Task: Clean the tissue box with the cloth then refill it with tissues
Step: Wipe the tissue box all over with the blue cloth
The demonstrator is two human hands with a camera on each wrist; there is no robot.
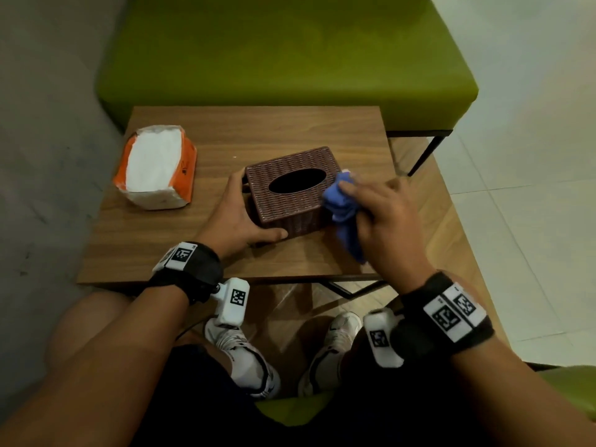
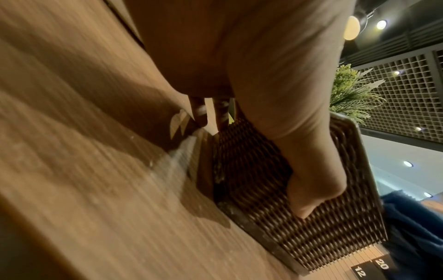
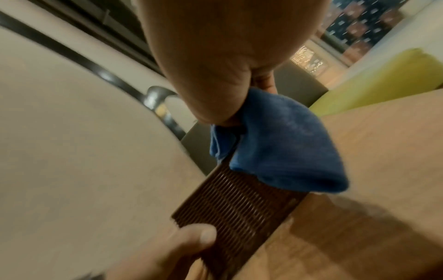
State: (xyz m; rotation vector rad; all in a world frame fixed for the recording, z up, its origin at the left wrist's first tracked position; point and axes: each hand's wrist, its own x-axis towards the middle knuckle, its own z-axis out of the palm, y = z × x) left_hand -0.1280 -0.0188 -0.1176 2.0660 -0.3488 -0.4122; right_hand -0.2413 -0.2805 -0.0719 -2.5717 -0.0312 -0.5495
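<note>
A brown woven tissue box (image 1: 292,201) with a dark oval slot stands in the middle of the wooden table (image 1: 161,240). My left hand (image 1: 238,214) grips its left end, thumb along the near side (image 2: 309,193). My right hand (image 1: 380,208) clutches a bunched blue cloth (image 1: 343,204) and presses it against the box's right end. In the right wrist view the blue cloth (image 3: 282,144) lies on the box's woven side (image 3: 235,208), with my left thumb (image 3: 191,238) at the near corner. An opened orange pack of white tissues (image 1: 156,166) lies at the table's left.
A green bench (image 1: 283,53) stands just behind the table. Grey floor lies to the left and pale tiles to the right. My knees and white shoes (image 1: 245,356) are under the table's near edge. A potted plant (image 2: 347,91) shows in the left wrist view.
</note>
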